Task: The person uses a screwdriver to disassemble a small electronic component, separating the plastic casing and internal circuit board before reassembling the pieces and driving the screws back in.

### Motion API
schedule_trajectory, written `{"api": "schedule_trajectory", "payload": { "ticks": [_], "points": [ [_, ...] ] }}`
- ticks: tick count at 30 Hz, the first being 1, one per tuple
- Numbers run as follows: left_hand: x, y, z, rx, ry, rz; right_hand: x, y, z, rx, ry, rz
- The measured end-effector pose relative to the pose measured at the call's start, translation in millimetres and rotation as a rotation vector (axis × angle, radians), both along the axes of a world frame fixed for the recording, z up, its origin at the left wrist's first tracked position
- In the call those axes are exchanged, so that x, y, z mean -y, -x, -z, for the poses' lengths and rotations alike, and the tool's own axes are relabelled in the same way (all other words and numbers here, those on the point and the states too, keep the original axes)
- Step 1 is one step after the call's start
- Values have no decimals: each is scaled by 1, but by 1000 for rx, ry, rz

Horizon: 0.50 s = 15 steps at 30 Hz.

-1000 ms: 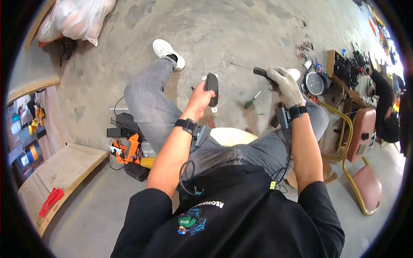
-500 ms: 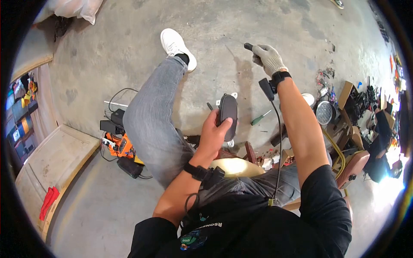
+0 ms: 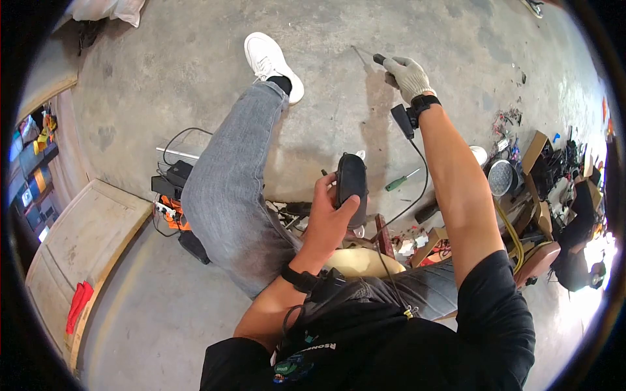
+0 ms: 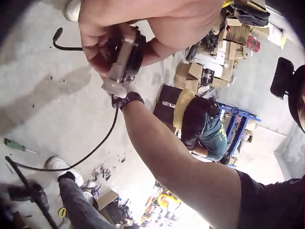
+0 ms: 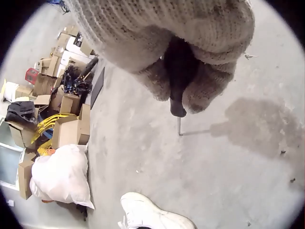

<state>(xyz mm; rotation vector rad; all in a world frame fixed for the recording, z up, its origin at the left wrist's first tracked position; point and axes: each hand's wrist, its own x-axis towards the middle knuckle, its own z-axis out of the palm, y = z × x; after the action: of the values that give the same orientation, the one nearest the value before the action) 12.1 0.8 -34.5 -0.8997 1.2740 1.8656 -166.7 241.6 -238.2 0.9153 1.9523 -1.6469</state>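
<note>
My bare left hand (image 3: pixel 329 225) grips a black oblong casing (image 3: pixel 353 179) with its thumb across the near end, in front of my body. In the left wrist view the casing's edge (image 4: pixel 125 62) shows between fingers and thumb, with a pale strip along it. A short black cable (image 4: pixel 66 47) sticks out beside it. Farther forward, my gloved right hand (image 3: pixel 409 77) holds a screwdriver by its black handle (image 3: pixel 379 58), its thin shaft pointing away over the floor. The right wrist view shows the screwdriver's handle (image 5: pixel 179 81) between the gloved fingers, its shaft meeting a shadow on the floor.
A green-handled screwdriver (image 3: pixel 395 184) lies on the concrete floor. My white shoe (image 3: pixel 268 62) stands at front left. Cardboard boxes (image 3: pixel 535 153), a round pan (image 3: pixel 501 177) and dark clutter fill the right. A wooden bench (image 3: pixel 91 218) with a red cloth (image 3: pixel 79 306) stands left.
My right hand has swung the screwdriver forward, away from my right knee. My left hand has come closer to my body with the casing. The head view has shifted too.
</note>
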Motion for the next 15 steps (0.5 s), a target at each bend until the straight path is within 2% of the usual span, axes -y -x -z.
{"api": "schedule_trajectory", "payload": {
  "ticks": [4,6,10,11,14,15],
  "points": [
    [-1,5,-5,-17,15,-23,-8,-9,-13,-5,19,0],
    [-4,7,-10,-45,3,-44,-19,-18,-23,-36,128,-24],
    [-4,12,-22,-91,-3,-9,-22,-55,-105,-80,211,30],
    [-3,10,-20,-165,-32,7,-25,-68,-123,-91,245,101],
    [-5,4,-8,-314,-93,-5,-32,-115,-194,-147,313,143],
    [-2,1,-1,-326,-93,84,-32,-131,-221,-167,304,153]
  ]
}}
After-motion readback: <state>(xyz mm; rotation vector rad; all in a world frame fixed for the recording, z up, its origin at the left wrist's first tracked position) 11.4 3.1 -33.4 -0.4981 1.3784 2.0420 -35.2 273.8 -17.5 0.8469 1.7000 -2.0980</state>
